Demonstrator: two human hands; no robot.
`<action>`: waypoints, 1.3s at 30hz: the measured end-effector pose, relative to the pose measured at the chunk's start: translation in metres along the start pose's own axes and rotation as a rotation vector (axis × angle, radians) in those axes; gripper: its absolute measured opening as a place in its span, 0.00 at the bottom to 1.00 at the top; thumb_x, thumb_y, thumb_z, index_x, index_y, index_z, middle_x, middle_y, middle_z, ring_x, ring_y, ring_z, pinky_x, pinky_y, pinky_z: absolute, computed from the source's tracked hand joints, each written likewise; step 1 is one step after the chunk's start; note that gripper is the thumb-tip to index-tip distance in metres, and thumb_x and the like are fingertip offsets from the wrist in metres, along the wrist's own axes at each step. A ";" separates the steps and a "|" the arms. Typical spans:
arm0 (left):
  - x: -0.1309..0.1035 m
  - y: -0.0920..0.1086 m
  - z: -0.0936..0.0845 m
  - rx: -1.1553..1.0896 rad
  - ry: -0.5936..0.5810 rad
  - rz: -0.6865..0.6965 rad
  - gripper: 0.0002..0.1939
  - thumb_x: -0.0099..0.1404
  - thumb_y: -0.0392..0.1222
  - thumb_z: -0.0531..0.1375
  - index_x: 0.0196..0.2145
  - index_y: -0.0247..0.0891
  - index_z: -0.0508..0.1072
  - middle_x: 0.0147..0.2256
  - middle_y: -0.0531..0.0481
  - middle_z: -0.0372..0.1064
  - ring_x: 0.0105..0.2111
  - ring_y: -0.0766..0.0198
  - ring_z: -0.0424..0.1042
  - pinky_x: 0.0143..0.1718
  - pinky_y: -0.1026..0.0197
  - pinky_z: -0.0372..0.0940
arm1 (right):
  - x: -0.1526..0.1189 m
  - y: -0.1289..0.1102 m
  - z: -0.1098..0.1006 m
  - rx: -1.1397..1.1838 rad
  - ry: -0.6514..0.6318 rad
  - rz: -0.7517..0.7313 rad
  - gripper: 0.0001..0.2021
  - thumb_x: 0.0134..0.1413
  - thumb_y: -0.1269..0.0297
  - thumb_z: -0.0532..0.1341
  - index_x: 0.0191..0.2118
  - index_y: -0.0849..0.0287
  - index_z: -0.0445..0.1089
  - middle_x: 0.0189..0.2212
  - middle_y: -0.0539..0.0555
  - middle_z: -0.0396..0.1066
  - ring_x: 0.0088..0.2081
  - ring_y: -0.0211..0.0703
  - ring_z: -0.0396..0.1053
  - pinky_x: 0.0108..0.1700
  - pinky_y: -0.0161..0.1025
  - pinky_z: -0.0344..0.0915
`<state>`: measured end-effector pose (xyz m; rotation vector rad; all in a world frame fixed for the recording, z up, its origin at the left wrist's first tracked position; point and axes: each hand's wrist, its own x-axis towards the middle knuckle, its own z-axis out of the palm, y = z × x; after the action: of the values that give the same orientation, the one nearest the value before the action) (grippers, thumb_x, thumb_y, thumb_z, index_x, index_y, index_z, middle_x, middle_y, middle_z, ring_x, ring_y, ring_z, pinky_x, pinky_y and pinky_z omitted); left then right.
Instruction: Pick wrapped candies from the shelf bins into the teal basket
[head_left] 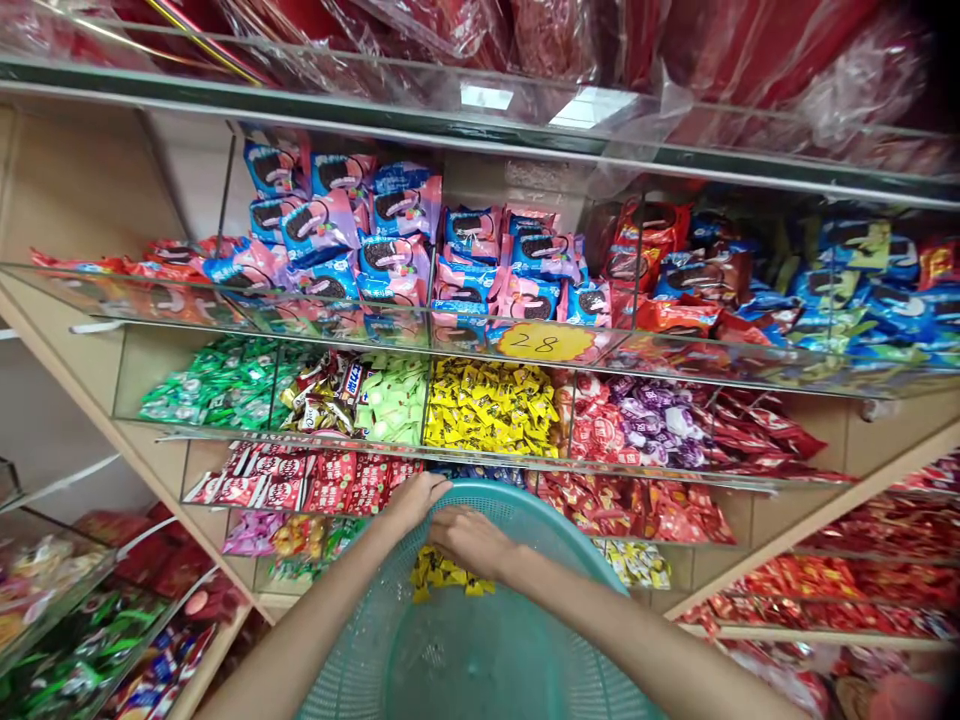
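A large teal plastic basket [480, 660] is tilted up against the lower candy shelves, with a small pile of yellow-wrapped candies [442, 575] near its far side. My left hand [415, 502] is at the far left part of the rim, its fingers closed over the edge. Inside the basket, just above the yellow candies, is my right hand [465, 538]; its fingers are curled and I cannot make out whether they hold anything. Beyond the rim, a compartment of matching yellow candies [491, 408] sits on the middle shelf.
Cookie packs [319, 228] fill the upper shelf, whose clear front edge bears a yellow price tag [551, 340]. Green candies [217, 385] lie left and purple ones [660, 420] right of the yellow compartment. Clear dividers and shelf edges stand close to the basket.
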<state>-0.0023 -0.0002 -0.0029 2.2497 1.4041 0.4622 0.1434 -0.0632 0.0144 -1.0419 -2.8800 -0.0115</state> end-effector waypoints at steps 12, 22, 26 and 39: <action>0.001 -0.002 0.002 0.023 0.005 0.010 0.22 0.66 0.55 0.46 0.28 0.39 0.71 0.28 0.51 0.71 0.29 0.65 0.68 0.27 0.68 0.51 | 0.004 0.011 0.032 -0.188 0.119 -0.081 0.07 0.59 0.66 0.54 0.32 0.60 0.66 0.32 0.52 0.66 0.38 0.41 0.60 0.39 0.39 0.54; -0.002 0.005 -0.002 0.033 0.011 -0.012 0.21 0.65 0.55 0.47 0.29 0.40 0.72 0.28 0.50 0.71 0.29 0.64 0.68 0.27 0.67 0.51 | -0.001 0.011 0.042 -0.186 0.112 -0.062 0.07 0.59 0.66 0.53 0.32 0.59 0.66 0.32 0.52 0.65 0.38 0.41 0.59 0.39 0.39 0.53; -0.002 0.007 -0.004 0.049 0.007 -0.013 0.21 0.65 0.55 0.46 0.30 0.40 0.72 0.29 0.50 0.72 0.30 0.64 0.68 0.28 0.67 0.51 | -0.005 0.011 0.042 -0.180 0.095 -0.069 0.07 0.59 0.65 0.53 0.32 0.59 0.66 0.33 0.52 0.65 0.39 0.42 0.58 0.39 0.40 0.53; 0.001 0.007 -0.005 0.053 -0.033 -0.026 0.18 0.63 0.50 0.49 0.29 0.38 0.73 0.27 0.51 0.72 0.30 0.64 0.66 0.27 0.67 0.51 | -0.006 0.003 -0.001 -0.072 0.363 -0.024 0.06 0.57 0.67 0.52 0.36 0.59 0.65 0.38 0.54 0.66 0.40 0.43 0.58 0.41 0.40 0.51</action>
<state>0.0012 -0.0016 0.0050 2.2675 1.4427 0.3819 0.1502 -0.0652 0.0145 -0.9063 -2.5779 -0.2780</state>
